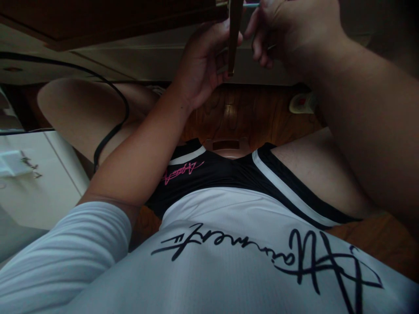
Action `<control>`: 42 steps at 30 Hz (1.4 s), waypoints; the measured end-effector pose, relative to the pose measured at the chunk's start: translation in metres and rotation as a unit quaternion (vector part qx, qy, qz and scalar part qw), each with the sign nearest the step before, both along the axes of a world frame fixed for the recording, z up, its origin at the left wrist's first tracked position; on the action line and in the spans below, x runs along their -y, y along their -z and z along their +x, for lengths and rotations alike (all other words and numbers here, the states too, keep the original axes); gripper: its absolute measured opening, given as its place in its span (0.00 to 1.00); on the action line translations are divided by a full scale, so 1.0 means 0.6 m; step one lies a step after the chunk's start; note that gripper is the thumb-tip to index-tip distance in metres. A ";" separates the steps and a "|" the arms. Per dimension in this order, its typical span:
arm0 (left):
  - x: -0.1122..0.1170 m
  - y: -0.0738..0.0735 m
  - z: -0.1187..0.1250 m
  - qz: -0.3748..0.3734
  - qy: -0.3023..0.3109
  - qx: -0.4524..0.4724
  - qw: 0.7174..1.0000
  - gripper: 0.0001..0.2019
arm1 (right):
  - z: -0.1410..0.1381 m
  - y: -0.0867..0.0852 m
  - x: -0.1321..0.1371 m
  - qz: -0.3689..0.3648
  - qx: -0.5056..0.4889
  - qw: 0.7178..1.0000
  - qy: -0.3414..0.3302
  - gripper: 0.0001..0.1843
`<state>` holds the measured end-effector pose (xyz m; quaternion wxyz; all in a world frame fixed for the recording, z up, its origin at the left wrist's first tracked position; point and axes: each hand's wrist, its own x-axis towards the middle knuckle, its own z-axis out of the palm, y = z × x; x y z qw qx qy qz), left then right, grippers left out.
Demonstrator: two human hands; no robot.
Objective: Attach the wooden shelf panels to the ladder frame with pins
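Note:
I look steeply down at my own lap while seated. My left hand [201, 65] is raised at the top middle, fingers curled around a narrow brown strip [234, 39] that hangs upright. My right hand [288, 30] is closed beside it at the top right, pinching a thin metal tool whose tip [252, 5] shows at the top edge. The two hands almost touch around the strip. The top of the strip is cut off by the frame.
A black cable [111, 131] loops over my left knee [75, 113]. A white cabinet [39, 183] stands at the left. The wooden floor [262, 113] lies below, with a small white object [303, 104] on it. A dark tabletop [98, 22] edge runs overhead.

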<state>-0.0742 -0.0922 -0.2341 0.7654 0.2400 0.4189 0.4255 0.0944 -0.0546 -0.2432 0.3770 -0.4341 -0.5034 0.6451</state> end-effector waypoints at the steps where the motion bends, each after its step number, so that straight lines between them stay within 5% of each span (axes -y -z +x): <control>1: 0.000 0.000 0.000 -0.004 -0.003 0.000 1.000 0.12 | -0.001 -0.002 0.001 -0.017 -0.010 1.000 0.000 0.21; 7: 0.000 0.004 -0.002 0.000 -0.001 0.012 1.000 0.06 | 0.003 -0.023 0.003 -0.196 -0.081 0.976 -0.039 0.21; 11: 0.002 0.003 -0.002 0.017 0.010 0.007 1.000 0.07 | 0.009 -0.031 -0.003 -0.238 -0.094 0.965 -0.063 0.16; 19: 0.002 0.001 0.001 0.022 0.020 0.025 0.999 0.14 | -0.001 -0.031 -0.002 -0.090 0.011 0.994 0.059 0.17; 26: 0.000 0.000 0.000 0.026 0.022 0.019 0.999 0.11 | 0.023 -0.007 -0.009 0.061 0.033 0.997 -0.044 0.20; 37: 0.000 0.003 -0.001 0.018 0.009 0.012 1.000 0.08 | 0.017 -0.001 -0.001 0.077 0.060 0.994 -0.047 0.21; 42: 0.003 0.004 0.000 0.019 -0.005 -0.007 1.000 0.07 | 0.004 0.009 -0.001 0.014 -0.014 0.999 -0.041 0.23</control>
